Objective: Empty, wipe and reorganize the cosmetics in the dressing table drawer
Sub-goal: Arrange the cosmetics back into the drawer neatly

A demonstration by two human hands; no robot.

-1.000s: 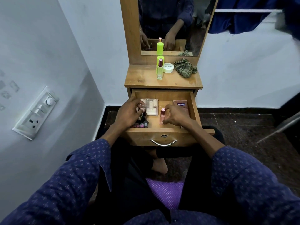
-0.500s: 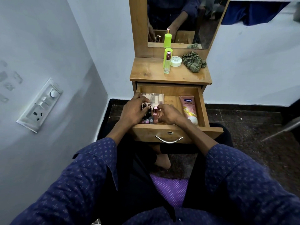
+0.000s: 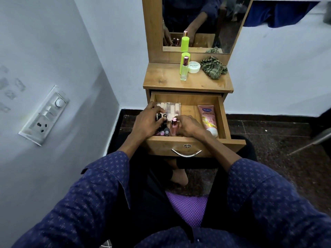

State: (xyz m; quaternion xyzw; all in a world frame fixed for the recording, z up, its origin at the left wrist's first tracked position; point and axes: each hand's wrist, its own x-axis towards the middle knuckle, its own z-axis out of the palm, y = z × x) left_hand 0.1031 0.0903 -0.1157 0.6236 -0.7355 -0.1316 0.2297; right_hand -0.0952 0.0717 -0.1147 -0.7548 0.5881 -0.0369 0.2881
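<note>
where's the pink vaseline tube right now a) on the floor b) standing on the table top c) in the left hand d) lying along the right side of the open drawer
d, the pink tube lies flat along the right wall inside the open drawer, away from both hands, which are busy with the small bottles on the drawer's left side.

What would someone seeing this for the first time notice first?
Both hands are inside the open drawer: the left hand on a cluster of small dark bottles, the right hand beside a pink bottle. Above, a lime-green bottle stands on the tabletop before the mirror.
</note>
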